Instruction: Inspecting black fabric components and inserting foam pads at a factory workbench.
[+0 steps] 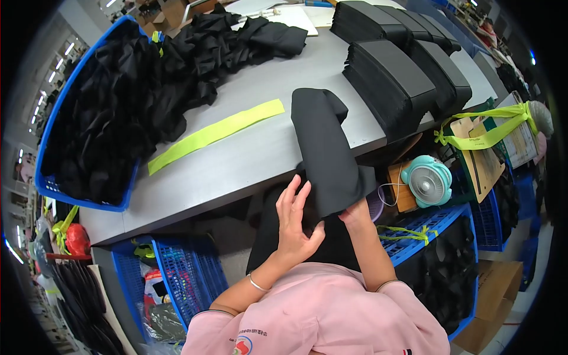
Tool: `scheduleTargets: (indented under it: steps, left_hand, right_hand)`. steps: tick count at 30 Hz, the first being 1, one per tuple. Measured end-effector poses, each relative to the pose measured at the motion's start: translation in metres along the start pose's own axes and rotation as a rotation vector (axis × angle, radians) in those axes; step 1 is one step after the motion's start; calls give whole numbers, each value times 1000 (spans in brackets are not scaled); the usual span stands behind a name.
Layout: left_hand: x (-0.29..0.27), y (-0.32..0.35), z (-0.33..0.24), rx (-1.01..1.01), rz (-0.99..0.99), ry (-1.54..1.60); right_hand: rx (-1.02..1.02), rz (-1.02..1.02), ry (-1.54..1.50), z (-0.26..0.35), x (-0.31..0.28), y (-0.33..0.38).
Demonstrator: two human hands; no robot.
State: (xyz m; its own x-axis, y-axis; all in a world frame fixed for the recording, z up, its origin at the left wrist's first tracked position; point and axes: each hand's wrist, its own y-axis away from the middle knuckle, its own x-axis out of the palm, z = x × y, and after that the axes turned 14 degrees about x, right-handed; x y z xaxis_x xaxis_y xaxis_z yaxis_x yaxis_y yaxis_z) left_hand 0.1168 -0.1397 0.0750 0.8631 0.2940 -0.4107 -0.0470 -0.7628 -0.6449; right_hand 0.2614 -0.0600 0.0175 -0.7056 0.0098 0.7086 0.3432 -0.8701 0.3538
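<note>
A long black fabric piece (326,154), folded over at its far end, stretches from in front of me onto the grey table (231,171). My right hand (356,212) has hold of its near end, with the fingers hidden beneath the cloth. Beside the cloth's left edge, my left hand (291,216) is open, fingers spread and thumb apart, gripping nothing. A flat yellow-green strip (219,136) lies on the table, left of the cloth.
Loose black cloth pieces (118,89) heap over a blue basket (83,200) at left. Neat black stacks (402,68) stand at the far right. A turquoise fan (428,182) sits beyond my right arm. Blue crates (188,269) flank me below the table.
</note>
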Motion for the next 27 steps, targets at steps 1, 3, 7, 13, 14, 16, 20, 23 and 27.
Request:
scheduleTargets:
  steps: [1,3,7,13,14,16,20,23,27]
  left_hand:
    - [3,-3,-3,21,-8,3]
    - [6,-7,-4,39,-21,11]
    - [10,-11,-7,-10,-153,-80]
    - [11,-6,-12,1,-236,84]
    - [11,-6,-12,-1,-240,84]
    - [11,-5,-13,-6,-237,102]
    - [14,2,-11,-23,-241,93]
    - [17,6,-7,-26,-245,96]
    - [21,9,2,-38,-266,97]
  right_hand:
    - [6,-2,6,1,7,5]
    - [-76,88,-5,0,19,13]
    - [-53,69,-3,-5,22,18]
    - [60,24,-156,-9,22,22]
    - [107,13,-212,-8,24,23]
    - [157,5,-266,-8,29,25]
    - [185,56,-305,-14,35,29]
    - [143,15,-289,-19,34,25]
    - [158,21,-258,-23,27,16]
